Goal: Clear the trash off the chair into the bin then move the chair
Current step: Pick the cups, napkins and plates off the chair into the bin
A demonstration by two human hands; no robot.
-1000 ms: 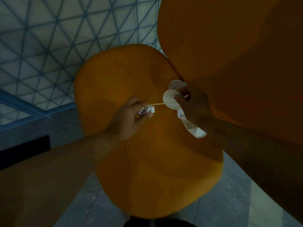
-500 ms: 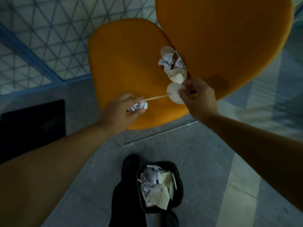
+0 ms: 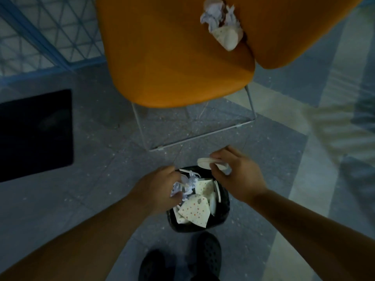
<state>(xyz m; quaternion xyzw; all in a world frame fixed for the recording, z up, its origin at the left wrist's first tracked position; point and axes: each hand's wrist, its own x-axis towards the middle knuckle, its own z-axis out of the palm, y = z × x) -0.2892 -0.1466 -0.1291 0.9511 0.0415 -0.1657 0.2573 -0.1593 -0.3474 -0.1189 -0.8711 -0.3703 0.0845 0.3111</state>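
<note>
The orange chair point(image 3: 174, 57) fills the top of the view on a thin metal frame. Crumpled paper and a dotted paper cup point(image 3: 222, 23) lie in the crease between its seat and back. Below, a small black bin point(image 3: 221, 214) on the floor holds dotted paper scraps and crumpled paper. My left hand point(image 3: 156, 190) hovers over the bin's left rim, closed on a crumpled white paper point(image 3: 183, 186). Over the bin's far right rim, my right hand point(image 3: 236, 172) pinches a white paper lid point(image 3: 207, 162).
A black mat point(image 3: 34, 132) lies on the grey floor at the left. A blue-lined glass wall point(image 3: 40, 37) stands behind the chair. My black shoes point(image 3: 205, 258) stand just below the bin. Pale floor tiles run along the right.
Both hands have come down from the chair seat to the bin, carrying the crumpled paper and the lid. The view has tilted down toward the floor.
</note>
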